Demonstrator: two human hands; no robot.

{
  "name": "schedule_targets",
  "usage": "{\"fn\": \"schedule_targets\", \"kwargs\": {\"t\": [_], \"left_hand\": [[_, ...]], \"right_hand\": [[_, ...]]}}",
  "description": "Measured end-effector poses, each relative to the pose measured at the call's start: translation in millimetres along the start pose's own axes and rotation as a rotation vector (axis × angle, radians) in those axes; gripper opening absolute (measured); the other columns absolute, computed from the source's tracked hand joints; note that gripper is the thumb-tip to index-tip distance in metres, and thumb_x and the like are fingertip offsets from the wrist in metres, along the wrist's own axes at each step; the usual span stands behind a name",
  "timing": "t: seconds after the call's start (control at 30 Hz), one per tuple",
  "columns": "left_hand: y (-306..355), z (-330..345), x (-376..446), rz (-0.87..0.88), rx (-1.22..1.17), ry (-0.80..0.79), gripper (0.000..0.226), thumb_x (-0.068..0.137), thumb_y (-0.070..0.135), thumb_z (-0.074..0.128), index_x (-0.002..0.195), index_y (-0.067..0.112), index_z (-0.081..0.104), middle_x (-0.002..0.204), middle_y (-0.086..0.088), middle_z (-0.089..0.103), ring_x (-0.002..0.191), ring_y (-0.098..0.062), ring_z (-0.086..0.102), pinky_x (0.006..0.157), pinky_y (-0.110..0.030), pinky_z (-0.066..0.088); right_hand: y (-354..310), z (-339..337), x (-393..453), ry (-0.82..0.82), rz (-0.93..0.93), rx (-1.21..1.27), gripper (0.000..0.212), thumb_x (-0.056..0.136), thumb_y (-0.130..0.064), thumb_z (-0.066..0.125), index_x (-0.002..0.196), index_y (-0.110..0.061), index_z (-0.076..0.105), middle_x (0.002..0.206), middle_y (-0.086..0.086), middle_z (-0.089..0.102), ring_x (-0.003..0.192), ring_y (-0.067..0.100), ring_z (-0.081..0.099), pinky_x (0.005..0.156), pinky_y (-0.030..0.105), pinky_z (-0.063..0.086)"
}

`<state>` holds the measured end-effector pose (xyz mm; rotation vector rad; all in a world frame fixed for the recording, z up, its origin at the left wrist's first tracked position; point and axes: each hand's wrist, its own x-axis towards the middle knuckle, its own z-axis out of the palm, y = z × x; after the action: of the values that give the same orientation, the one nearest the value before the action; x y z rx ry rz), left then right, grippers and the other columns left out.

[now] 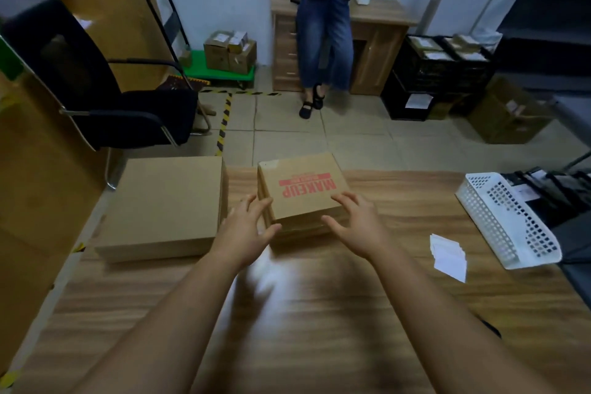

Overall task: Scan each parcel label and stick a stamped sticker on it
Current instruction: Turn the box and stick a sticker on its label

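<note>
Parcel [302, 190] sits between spread fingers of left hand [248, 230] and right hand [358, 224].

A: Parcels?
B: Small brown carton [302, 190] is sitting on top of a short stack at the far middle of the table, red "MAKEUP" print facing up, reading upside down from here.
A: Others?
B: Bigger flat plain carton [163, 206] is lying just left. White stickers [447, 254] are lying fanned out, right.
</note>
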<state>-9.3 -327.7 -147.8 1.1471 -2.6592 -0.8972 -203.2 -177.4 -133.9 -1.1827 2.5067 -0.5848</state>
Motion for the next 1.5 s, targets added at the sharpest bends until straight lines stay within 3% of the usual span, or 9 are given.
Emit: {"fn": "schedule_targets", "kwargs": {"t": [0.2,0.43,0.67,0.83,1.0,1.23,1.33,1.43,1.5], "left_hand": [[4,39,39,-0.132,0.015,-0.076,0.069,0.092,0.049,0.06,0.151,0.04,0.026,0.162,0.0,0.016,0.145,-0.028,0.022,0.117,-0.047,0.026],[5,53,46,-0.137,-0.128,0.043,0.058,0.094,0.028,0.063,0.148,0.032,0.04,0.16,0.002,0.026,0.144,-0.019,0.027,0.117,-0.034,0.023],[24,5,34,0.131,-0.127,0.248,0.069,0.087,0.032,0.071,0.148,0.029,0.038,0.146,0.005,0.046,0.134,-0.015,0.036,0.113,-0.041,0.033],[49,-19,15,0.248,-0.05,0.197,0.082,0.079,0.048,0.075,0.148,0.042,0.031,0.146,0.012,0.038,0.131,-0.007,0.025,0.112,-0.04,0.025],[29,-2,6,0.061,0.002,0.128,0.075,0.079,0.064,0.066,0.145,0.041,0.038,0.159,0.01,0.021,0.145,-0.017,0.016,0.116,-0.044,0.018],[41,10,-8,0.082,-0.311,0.099,0.047,0.094,0.036,0.062,0.139,0.027,0.054,0.132,0.01,0.058,0.114,0.001,0.047,0.093,-0.02,0.035],[43,6,-13,0.14,-0.334,0.19,0.047,0.089,0.037,0.068,0.133,0.025,0.059,0.126,0.011,0.058,0.111,0.0,0.047,0.094,-0.023,0.038],[46,6,-15,0.249,-0.371,0.145,0.048,0.085,0.046,0.07,0.129,0.03,0.06,0.128,0.014,0.056,0.119,-0.004,0.048,0.102,-0.03,0.038],[45,13,-15,0.249,-0.333,0.119,0.063,0.078,0.063,0.059,0.131,0.03,0.058,0.133,0.012,0.052,0.126,-0.011,0.045,0.107,-0.037,0.037]], "right_hand": [[32,15,53,-0.069,-0.069,-0.178,0.066,0.088,-0.056,0.062,0.147,-0.034,0.04,0.157,-0.003,0.028,0.143,0.023,0.022,0.116,0.046,0.029],[51,31,70,-0.016,-0.102,-0.103,0.053,0.089,-0.039,0.068,0.139,-0.03,0.053,0.15,-0.002,0.04,0.136,0.026,0.027,0.114,0.042,0.03],[49,39,36,0.026,-0.056,0.188,0.048,0.09,-0.037,0.068,0.135,-0.026,0.057,0.135,-0.002,0.051,0.126,0.02,0.042,0.109,0.033,0.036],[57,49,-7,-0.114,0.03,0.323,0.039,0.093,-0.026,0.062,0.132,-0.025,0.056,0.128,-0.001,0.061,0.117,0.016,0.059,0.1,0.034,0.049],[42,11,-10,0.207,0.15,0.586,0.033,0.099,-0.026,0.055,0.131,-0.019,0.057,0.126,0.001,0.061,0.111,0.011,0.057,0.093,0.027,0.047],[1,1,-6,0.067,0.105,0.43,0.057,0.09,-0.029,0.068,0.143,-0.021,0.05,0.152,0.005,0.032,0.141,0.019,0.033,0.114,0.024,0.023],[8,7,-15,0.054,0.133,0.588,0.052,0.089,-0.028,0.07,0.139,-0.021,0.055,0.143,0.004,0.041,0.133,0.019,0.043,0.116,0.034,0.032],[30,7,-25,0.108,0.291,0.671,0.04,0.09,-0.025,0.064,0.131,-0.025,0.061,0.135,0.002,0.052,0.115,0.018,0.055,0.098,0.038,0.05],[46,2,-34,0.191,0.383,0.695,0.035,0.096,-0.029,0.057,0.131,-0.025,0.06,0.13,-0.003,0.05,0.108,0.014,0.051,0.082,0.029,0.047]]}}
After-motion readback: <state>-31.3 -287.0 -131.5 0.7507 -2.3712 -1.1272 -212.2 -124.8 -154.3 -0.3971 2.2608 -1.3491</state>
